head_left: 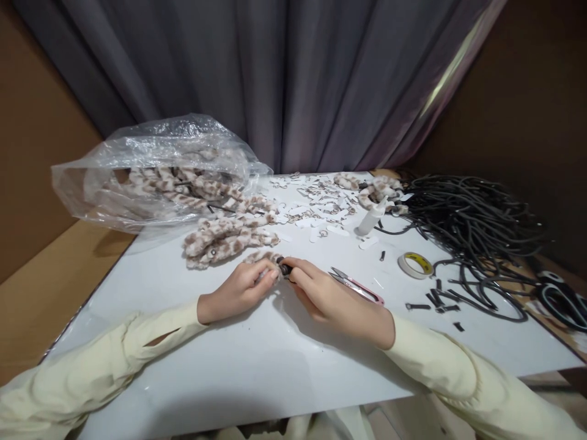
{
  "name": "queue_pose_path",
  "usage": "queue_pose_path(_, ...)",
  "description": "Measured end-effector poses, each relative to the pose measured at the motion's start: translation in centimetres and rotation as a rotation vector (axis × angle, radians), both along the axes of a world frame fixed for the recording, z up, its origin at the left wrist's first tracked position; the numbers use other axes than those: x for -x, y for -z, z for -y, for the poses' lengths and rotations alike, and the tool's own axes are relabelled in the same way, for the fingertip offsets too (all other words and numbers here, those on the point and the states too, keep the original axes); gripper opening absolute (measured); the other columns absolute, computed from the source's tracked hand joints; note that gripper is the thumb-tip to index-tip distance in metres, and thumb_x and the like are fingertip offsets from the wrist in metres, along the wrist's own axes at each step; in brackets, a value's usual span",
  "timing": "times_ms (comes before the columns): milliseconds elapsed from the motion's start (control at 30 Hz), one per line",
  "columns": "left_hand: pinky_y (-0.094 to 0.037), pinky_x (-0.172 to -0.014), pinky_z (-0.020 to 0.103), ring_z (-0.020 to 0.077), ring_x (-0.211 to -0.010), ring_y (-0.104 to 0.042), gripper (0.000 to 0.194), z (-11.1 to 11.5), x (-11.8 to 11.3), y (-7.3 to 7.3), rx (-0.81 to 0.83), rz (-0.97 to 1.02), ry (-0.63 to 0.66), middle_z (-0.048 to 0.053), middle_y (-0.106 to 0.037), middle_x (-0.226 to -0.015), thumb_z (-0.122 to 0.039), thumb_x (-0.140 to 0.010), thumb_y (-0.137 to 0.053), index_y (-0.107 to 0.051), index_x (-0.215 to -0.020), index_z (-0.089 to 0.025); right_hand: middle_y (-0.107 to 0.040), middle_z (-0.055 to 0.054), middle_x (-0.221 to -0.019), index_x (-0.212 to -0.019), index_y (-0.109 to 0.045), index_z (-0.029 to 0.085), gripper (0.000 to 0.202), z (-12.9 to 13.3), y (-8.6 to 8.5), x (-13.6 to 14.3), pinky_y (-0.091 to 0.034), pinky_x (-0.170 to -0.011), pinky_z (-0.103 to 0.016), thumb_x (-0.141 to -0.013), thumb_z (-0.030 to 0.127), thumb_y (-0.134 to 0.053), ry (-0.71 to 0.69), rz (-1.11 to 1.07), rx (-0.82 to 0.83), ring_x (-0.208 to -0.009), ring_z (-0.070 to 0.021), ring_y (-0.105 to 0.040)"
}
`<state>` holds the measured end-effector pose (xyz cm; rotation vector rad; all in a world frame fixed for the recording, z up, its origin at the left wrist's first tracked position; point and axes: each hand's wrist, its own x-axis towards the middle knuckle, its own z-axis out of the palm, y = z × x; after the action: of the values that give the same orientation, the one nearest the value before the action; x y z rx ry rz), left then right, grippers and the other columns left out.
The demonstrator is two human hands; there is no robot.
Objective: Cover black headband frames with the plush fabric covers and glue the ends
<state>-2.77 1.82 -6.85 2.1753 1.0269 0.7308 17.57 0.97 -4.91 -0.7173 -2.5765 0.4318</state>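
Both hands meet over the middle of the white table (220, 360). My left hand (245, 286) is closed on the end of a brown-and-white plush tube (263, 257), which trails behind it. In my right hand (323, 292), fingers pinch a small dark piece (285, 268) against the plush end; its exact kind is partly hidden. Just right of that hand lie thread snips (360, 287) with pink handles. More plush tubes (224, 241) rest in a looped bundle behind my left hand.
A clear plastic bag (105, 183) holding plush tubes stands back left. Metal clasps and white tags (316, 205) are scattered at the back. To the right are a white bottle (370, 220), a tape roll (415, 265), black cords (472, 214), small black strips (435, 298) and scissors (559, 299).
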Motion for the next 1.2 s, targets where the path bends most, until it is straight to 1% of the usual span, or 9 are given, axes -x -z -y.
queue_pose_path(133, -0.032, -0.05, 0.022, 0.0086, -0.049, -0.038, 0.026, 0.1, 0.0, 0.2, 0.06, 0.007, 0.016, -0.005, -0.045, -0.058, -0.033, -0.092, -0.034, -0.046, -0.075, -0.018, -0.052, -0.015, -0.111, -0.102, -0.044, 0.016, 0.021, -0.3, 0.4, -0.3, -0.047, -0.083, -0.037, -0.084, 0.005, -0.04, 0.001, -0.058, 0.115, -0.104, -0.0217, -0.051)
queue_pose_path(233, -0.032, -0.05, 0.022, 0.0087, -0.047, -0.037, 0.026, 0.2, -0.1, 0.4, 0.098, 0.015, 0.022, -0.006, -0.043, -0.054, -0.033, -0.092, -0.034, -0.044, -0.073, -0.019, -0.055, -0.011, -0.108, -0.117, -0.04, 0.016, 0.036, -1.0, 0.7, -0.8, -0.048, -0.081, -0.032, -0.083, 0.007, -0.048, 0.002, -0.124, 0.289, -0.096, -0.0175, -0.055)
queue_pose_path(300, -0.033, -0.05, 0.022, 0.0087, -0.046, -0.038, 0.026, 0.3, -0.1, 0.5, 0.118, 0.024, 0.035, -0.006, -0.044, -0.052, -0.033, -0.092, -0.034, -0.043, -0.072, -0.019, -0.056, -0.011, -0.11, -0.123, -0.04, 0.016, 0.042, -1.6, 0.9, -1.1, -0.046, -0.084, -0.032, -0.083, 0.009, -0.051, 0.016, -0.15, 0.326, -0.098, -0.0169, -0.054)
queue_pose_path(500, -0.036, -0.053, 0.022, 0.0094, -0.048, -0.043, 0.025, 0.7, -0.2, 0.7, 0.09, 0.018, 0.115, -0.005, -0.049, -0.055, -0.03, -0.092, -0.031, -0.043, -0.074, -0.019, -0.061, -0.009, -0.096, -0.102, -0.061, 0.014, 0.019, -2.8, 1.1, -1.2, -0.043, -0.085, -0.032, -0.085, 0.022, -0.055, 0.005, -0.176, 0.398, -0.096, -0.0179, -0.055)
queue_pose_path(600, -0.037, -0.054, 0.022, 0.0095, -0.048, -0.044, 0.024, 0.7, -0.3, 0.8, 0.072, 0.013, 0.141, -0.004, -0.05, -0.055, -0.029, -0.092, -0.03, -0.043, -0.074, -0.019, -0.062, -0.007, -0.091, -0.094, -0.062, 0.014, 0.014, -2.7, 1.1, -1.0, -0.044, -0.082, -0.031, -0.084, 0.022, -0.056, -0.011, -0.192, 0.414, -0.089, -0.0169, -0.056)
queue_pose_path(800, -0.038, -0.054, 0.022, 0.0101, -0.05, -0.046, 0.024, 0.6, -0.3, 0.9, 0.065, 0.002, 0.118, -0.004, -0.05, -0.056, -0.03, -0.092, -0.032, -0.044, -0.075, -0.019, -0.062, -0.006, -0.091, -0.094, -0.06, 0.015, 0.013, -2.4, 1.2, -0.8, -0.044, -0.077, -0.028, -0.084, 0.022, -0.056, 0.046, -0.229, 0.434, -0.084, -0.015, -0.057)
queue_pose_path(900, -0.039, -0.056, 0.023, 0.0105, -0.052, -0.047, 0.024, 0.6, -0.4, 0.8, 0.087, 0.005, 0.1, -0.004, -0.05, -0.056, -0.032, -0.091, -0.032, -0.043, -0.075, -0.019, -0.062, -0.006, -0.091, -0.092, -0.06, 0.015, 0.011, -2.2, 1.2, -0.7, -0.044, -0.077, -0.029, -0.083, 0.02, -0.057, 0.074, -0.241, 0.399, -0.084, -0.0157, -0.057)
queue_pose_path(1100, -0.042, -0.062, 0.027, 0.0121, -0.059, -0.052, 0.035, 0.7, -0.6, 0.4, 0.283, 0.04, 0.144, 0.0, -0.055, -0.064, -0.037, -0.094, -0.024, -0.044, -0.073, -0.018, -0.058, -0.008, -0.09, -0.091, -0.054, 0.016, 0.007, -1.2, 0.8, -0.3, -0.041, -0.08, -0.034, -0.086, 0.014, -0.049, 0.058, -0.174, 0.109, -0.09, -0.0186, -0.051)
queue_pose_path(1200, -0.042, -0.064, 0.028, 0.0128, -0.061, -0.052, 0.036, 0.7, -0.6, 0.4, 0.254, 0.021, 0.154, 0.001, -0.056, -0.066, -0.038, -0.094, -0.023, -0.045, -0.073, -0.018, -0.057, -0.008, -0.088, -0.09, -0.051, 0.017, 0.009, -0.9, 0.7, -0.2, -0.039, -0.081, -0.033, -0.086, 0.01, -0.047, 0.036, -0.154, 0.051, -0.09, -0.0185, -0.049)
